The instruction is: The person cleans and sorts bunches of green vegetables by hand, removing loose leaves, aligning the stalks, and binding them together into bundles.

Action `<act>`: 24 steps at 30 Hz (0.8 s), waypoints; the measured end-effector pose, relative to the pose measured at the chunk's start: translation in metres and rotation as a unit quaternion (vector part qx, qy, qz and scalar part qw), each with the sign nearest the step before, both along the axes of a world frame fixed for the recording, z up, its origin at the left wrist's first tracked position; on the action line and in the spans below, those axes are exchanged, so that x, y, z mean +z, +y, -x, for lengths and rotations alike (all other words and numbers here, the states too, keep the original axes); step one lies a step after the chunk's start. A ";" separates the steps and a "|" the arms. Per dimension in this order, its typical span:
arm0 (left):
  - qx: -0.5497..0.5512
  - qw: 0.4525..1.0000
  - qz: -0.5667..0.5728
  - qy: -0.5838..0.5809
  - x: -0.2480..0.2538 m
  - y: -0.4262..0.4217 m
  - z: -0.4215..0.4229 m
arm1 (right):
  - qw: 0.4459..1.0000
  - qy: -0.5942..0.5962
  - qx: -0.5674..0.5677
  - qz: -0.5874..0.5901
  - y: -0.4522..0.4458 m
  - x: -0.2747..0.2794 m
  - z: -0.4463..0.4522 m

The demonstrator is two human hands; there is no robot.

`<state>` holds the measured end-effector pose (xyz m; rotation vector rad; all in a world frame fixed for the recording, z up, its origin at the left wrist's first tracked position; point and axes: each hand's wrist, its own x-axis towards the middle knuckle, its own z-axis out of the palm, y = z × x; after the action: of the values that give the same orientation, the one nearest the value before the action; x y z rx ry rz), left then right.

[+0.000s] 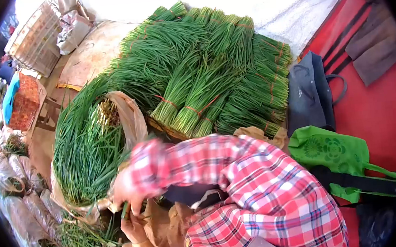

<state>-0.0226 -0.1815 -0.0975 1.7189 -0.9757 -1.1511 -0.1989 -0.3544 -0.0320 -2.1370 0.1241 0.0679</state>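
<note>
Left hand [133, 228] and right hand [127, 188] part-curled, hold unclear, at seven o'clock; plastic bag [133, 116] of chives [85, 150] at nine.

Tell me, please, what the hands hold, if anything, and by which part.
Green stems seem held between right hand and left hand; which part is unclear.

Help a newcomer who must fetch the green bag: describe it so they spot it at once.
Find the red surface at the right of the picture. Along its left side, just below the dark bag, lies the green bag. Its bright colour and darker green flower print set it apart from that neighbour.
</note>
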 end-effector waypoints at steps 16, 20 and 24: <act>0.053 0.939 -0.124 -0.317 0.036 0.043 -0.042 | 0.505 0.427 -0.706 -0.253 0.203 -0.321 0.433; 0.023 0.961 -0.129 -0.246 0.044 0.017 -0.007 | 0.465 0.277 -0.765 -0.349 0.183 -0.325 0.404; -0.012 0.959 -0.143 -0.243 0.041 0.005 0.010 | 0.376 0.024 -0.813 -0.444 0.129 -0.296 0.403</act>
<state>-0.0323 -0.1763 -0.0568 2.2992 -1.1631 -0.9328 -0.6018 -0.2255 -0.3278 -0.1728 1.7002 -0.7828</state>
